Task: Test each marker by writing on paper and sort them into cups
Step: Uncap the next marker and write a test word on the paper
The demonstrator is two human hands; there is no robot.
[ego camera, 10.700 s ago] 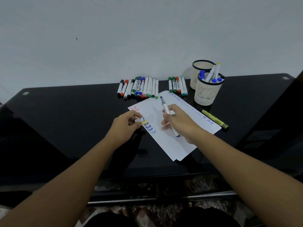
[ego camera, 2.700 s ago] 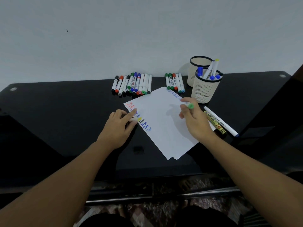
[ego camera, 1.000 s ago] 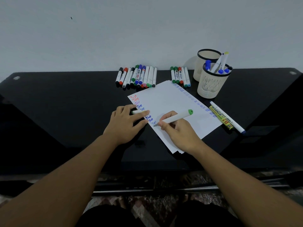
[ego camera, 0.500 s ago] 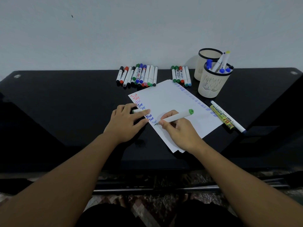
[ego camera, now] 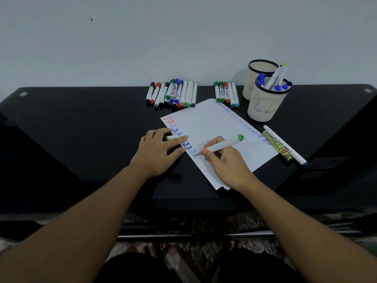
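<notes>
Green marker (ego camera: 221, 144): pinched in right hand (ego camera: 225, 162), tip on paper (ego camera: 216, 137); long axis toward 2 o'clock, mesh cup (ego camera: 265, 105) beyond; left hand (ego camera: 158, 153) holding cap (ego camera: 170, 137).

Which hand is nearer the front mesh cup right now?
Right. The right hand writes with the green marker on the paper, below-left of the front mesh cup. The left hand is farther, at the paper's left edge.
</notes>
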